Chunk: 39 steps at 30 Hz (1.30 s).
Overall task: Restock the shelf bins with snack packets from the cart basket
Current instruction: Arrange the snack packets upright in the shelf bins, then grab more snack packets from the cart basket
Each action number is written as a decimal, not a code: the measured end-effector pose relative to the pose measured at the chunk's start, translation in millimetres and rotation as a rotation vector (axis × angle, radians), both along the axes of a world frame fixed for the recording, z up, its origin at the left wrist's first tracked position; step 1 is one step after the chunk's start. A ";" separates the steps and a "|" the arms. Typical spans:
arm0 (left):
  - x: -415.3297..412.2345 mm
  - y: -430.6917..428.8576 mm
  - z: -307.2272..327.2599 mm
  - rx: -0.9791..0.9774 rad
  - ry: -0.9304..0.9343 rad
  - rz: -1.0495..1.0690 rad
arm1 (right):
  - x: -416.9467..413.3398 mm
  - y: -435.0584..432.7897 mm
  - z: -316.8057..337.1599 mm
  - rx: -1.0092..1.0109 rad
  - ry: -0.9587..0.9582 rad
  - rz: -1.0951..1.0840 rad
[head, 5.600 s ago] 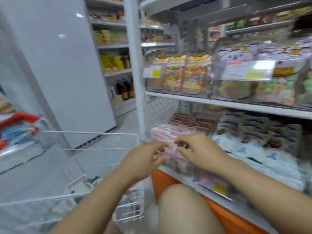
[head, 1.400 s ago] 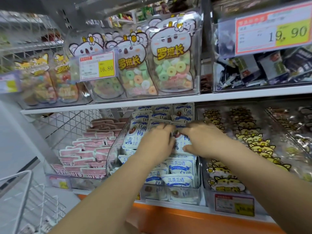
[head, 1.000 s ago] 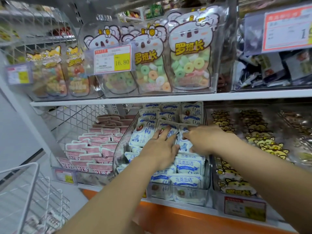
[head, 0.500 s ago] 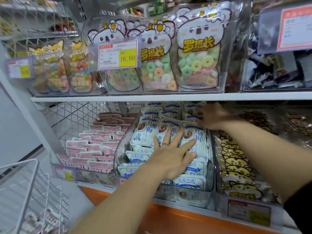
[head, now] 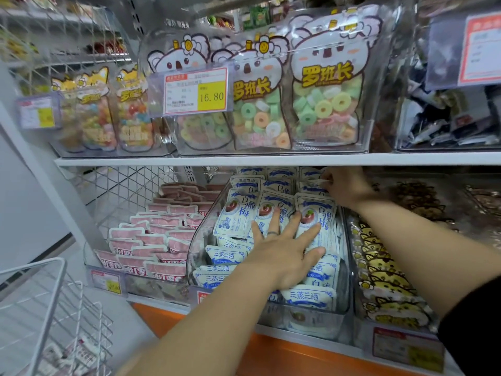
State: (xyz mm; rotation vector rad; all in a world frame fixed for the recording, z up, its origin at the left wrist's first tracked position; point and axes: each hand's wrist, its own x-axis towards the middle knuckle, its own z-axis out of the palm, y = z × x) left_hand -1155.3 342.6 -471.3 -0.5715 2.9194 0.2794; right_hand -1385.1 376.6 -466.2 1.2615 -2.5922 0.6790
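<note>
Cart basket: white wire, at the view's 8 o'clock. A few packets lie blurred in its bottom.
Pink packets: overlapping rows in the clear bin at 9 o'clock from the middle bin. Neither hand touches them.
Middle bin: clear plastic, on the lower shelf, close to full.
Blue-and-white packets: the task's goods. They stand in leaning rows inside the middle bin, and flatter ones are heaped toward its front at 6 o'clock.
Left hand: flat and unclenched, with fingers spread. The palm and fingertips press on the front rows.
Right hand: at 1 o'clock from the left hand, deep under the upper shelf. Its fingers are curled on the top edge of a back-row packet, apparently pinching it.
Handling: the packets look light, soft and glossy, so they will likely slide and slump. They are best pinched at the sealed top edge, with a flat palm bracing the neighbours.
Cat-face packets: a yellow row in the bin at 3 o'clock, untouched.
</note>
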 end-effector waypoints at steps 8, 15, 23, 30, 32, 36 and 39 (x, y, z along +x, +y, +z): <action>-10.3 2.1 2.2 -0.008 -0.047 0.036 | 21.6 6.8 2.5 0.014 0.073 -0.130; 37.1 -5.4 22.5 0.005 0.098 0.056 | 119.1 26.6 34.4 0.126 -0.035 0.173; 228.9 -65.9 64.0 -0.002 0.342 0.234 | 264.1 -39.9 64.8 0.055 -0.156 0.608; 403.4 -115.4 61.7 -0.011 0.267 0.670 | 400.2 -127.9 49.5 0.108 -0.221 0.957; 434.3 -129.5 51.3 0.007 0.211 0.743 | 425.9 -150.5 38.8 0.163 -0.220 1.012; 462.5 -155.1 28.8 0.064 0.033 0.804 | 445.5 -187.7 8.0 0.205 -0.162 1.027; 458.7 -178.2 13.3 0.074 -0.189 0.752 | 444.9 -202.5 -5.5 0.204 -0.101 1.030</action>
